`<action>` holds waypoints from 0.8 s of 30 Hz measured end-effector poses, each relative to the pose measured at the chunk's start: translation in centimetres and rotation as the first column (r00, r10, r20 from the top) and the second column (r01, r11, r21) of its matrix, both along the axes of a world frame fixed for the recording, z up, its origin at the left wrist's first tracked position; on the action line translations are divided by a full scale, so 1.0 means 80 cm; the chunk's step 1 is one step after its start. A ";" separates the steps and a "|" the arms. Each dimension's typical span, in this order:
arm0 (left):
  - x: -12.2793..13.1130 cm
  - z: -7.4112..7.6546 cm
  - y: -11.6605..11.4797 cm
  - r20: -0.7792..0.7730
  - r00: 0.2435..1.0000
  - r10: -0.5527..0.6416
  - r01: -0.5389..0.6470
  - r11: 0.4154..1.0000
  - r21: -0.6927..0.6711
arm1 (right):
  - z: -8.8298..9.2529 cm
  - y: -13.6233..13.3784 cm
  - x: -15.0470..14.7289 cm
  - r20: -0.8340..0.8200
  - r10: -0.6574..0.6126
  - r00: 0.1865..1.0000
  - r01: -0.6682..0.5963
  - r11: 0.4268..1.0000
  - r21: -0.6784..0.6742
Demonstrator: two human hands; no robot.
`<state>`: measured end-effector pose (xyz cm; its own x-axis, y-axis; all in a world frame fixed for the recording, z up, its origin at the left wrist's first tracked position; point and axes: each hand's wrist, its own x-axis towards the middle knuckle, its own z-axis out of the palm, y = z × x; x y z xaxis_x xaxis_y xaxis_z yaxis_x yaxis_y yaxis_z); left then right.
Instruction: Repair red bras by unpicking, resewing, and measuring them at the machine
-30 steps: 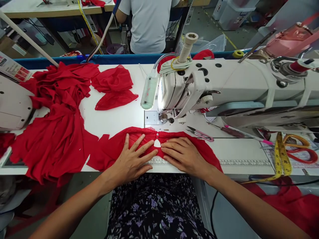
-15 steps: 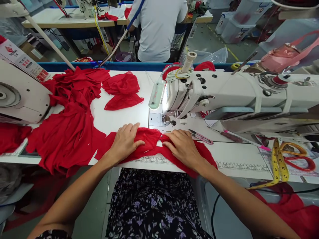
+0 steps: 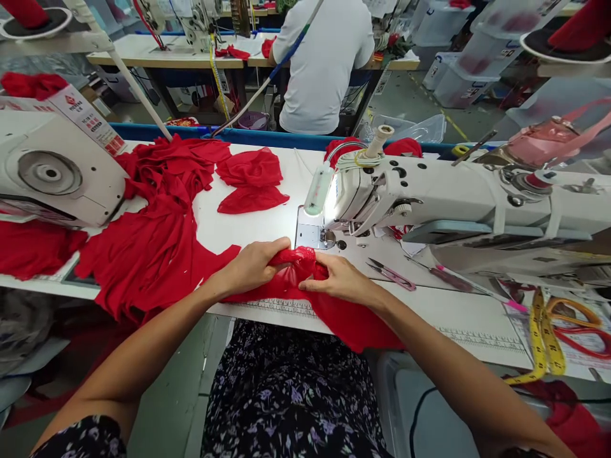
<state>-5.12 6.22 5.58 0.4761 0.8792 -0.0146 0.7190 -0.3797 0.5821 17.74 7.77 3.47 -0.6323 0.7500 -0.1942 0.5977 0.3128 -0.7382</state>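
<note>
Apparently, the step in hand is arranging the edge of a red fabric piece (image 3: 358, 318) between two bare hands, seen from above by the person who is seated or standing at a white bench (image 3: 267, 232). The piece is at the front of the bench, just in front of a white sewing machine (image 3: 449, 191), on the near side of its metal needle plate (image 3: 310, 235). It partly covers a printed ruler strip (image 3: 291, 308), and its right-hand part droops over the bench's front edge.

The left hand (image 3: 258, 264) is nearly closed, pinching the gathered upper edge of the fabric between thumb and fingers. The right hand (image 3: 340, 278) is bent around a fold a little to the right, its thumb below and its fingers above, also gripping cloth. Between them the fabric is bunched and partly sheer, with a lacy-looking edge; whether its layers are matched cannot be told.

As a judgement, the next move calls for both hands to keep hold and bring the edges even, without letting the drooping part drag the piece off the bench.

To the left lies a large heap of red cloth (image 3: 143, 248). Right of the hands, pink-handled thread snips (image 3: 392, 275) rest beside the machine, with a yellow tape measure (image 3: 539, 340) farther right.
</note>
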 end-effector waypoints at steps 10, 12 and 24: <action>0.002 -0.005 -0.106 -0.078 0.964 -0.253 0.253 0.801 0.543 | -0.007 -0.048 0.045 -0.193 -0.035 0.981 0.192 0.383 0.904; 0.016 -0.012 -0.106 0.127 0.970 -0.207 0.109 0.840 0.532 | -0.009 -0.053 0.056 -0.179 -0.002 0.984 0.168 0.356 0.919; 0.092 -0.028 -0.049 0.386 0.898 -0.213 0.101 0.952 0.289 | 0.009 -0.070 0.083 0.077 0.087 0.993 -0.083 0.059 0.995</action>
